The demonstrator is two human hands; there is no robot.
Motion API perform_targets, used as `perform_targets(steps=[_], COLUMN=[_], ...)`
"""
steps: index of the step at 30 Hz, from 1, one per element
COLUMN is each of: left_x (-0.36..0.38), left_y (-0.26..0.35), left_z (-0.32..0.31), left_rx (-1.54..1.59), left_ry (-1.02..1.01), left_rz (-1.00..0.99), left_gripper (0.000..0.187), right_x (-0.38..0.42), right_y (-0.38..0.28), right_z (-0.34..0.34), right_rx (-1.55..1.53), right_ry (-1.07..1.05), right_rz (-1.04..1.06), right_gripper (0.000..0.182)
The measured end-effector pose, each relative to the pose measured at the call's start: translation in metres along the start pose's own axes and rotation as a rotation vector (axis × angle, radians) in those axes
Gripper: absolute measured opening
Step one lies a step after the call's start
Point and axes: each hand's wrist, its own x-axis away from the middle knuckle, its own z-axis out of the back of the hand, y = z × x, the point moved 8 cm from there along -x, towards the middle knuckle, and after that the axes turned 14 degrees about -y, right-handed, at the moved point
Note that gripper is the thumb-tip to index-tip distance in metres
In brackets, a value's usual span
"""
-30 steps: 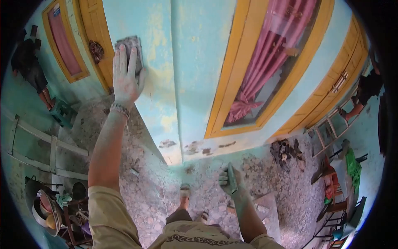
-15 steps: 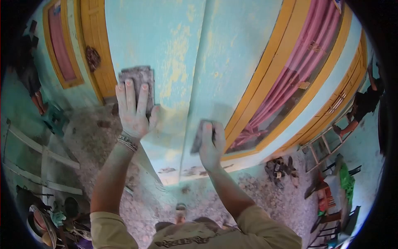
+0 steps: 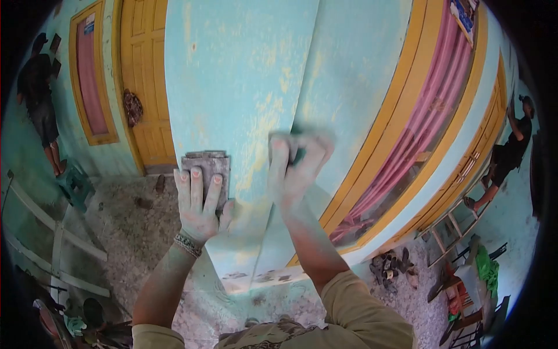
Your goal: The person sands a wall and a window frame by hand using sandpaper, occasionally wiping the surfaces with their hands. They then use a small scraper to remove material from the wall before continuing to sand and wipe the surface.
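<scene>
My left hand [image 3: 199, 210] presses a folded grey sheet of sandpaper [image 3: 214, 162] flat against the pale blue wall column [image 3: 244, 87], near its left edge. Its fingers lie stretched over the sheet, and the thumb sits at the right side. White dust covers both hands. My right hand [image 3: 297, 166], smeared by motion, is curled at the column's corner line. A grey edge of another piece of sandpaper [image 3: 271, 141] shows beside its fingers; most of that piece is hidden. Worn patches of yellowish paint show between and above the hands.
A yellow-framed window [image 3: 401, 134] with pink curtains stands right of the column, a yellow door [image 3: 145, 75] left. One person [image 3: 40, 93] stands on a green stool [image 3: 74, 183]; another person [image 3: 511, 148] is on a ladder [image 3: 450, 232]. Shoes [image 3: 392, 269] lie on the floor.
My left hand has slid down the wall with its sandpaper. My right hand has moved up along the corner. The head view has tilted upward, showing more of both other people.
</scene>
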Motion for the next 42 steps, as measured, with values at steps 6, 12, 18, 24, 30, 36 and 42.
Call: perform_targets(steps=[6, 12, 18, 24, 30, 36, 42], left_x=[0.004, 0.003, 0.003, 0.004, 0.006, 0.004, 0.009], left_y=[0.002, 0.001, 0.0, 0.001, 0.001, -0.001, -0.002], left_z=[-0.002, 0.002, 0.0, 0.004, 0.003, 0.003, 0.003], left_rx=[0.003, 0.019, 0.016, 0.015, 0.033, 0.082, 0.104], left_ry=[-0.026, 0.01, 0.001, 0.009, 0.025, 0.046, 0.052], left_rz=[0.011, 0.021, 0.009, 0.006, 0.033, 0.039, 0.052], left_gripper=[0.066, 0.065, 0.065, 0.066, 0.063, 0.061, 0.06], right_x=[-0.18, -0.027, -0.018, -0.211, -0.032, -0.143, -0.232], right_y=[-0.026, 0.0, -0.024, -0.048, -0.013, -0.039, -0.083], right_z=[0.001, -0.014, -0.009, -0.01, -0.018, -0.015, -0.032], right_rx=[0.233, 0.017, 0.197, 0.485, 0.249, 0.437, 0.49], right_ry=[0.209, -0.021, 0.016, 0.012, -0.179, -0.142, 0.036], right_rz=[0.077, -0.159, 0.118, 0.222, 0.008, 0.181, 0.264], right_gripper=[0.067, 0.078, 0.08, 0.087, 0.081, 0.08, 0.059])
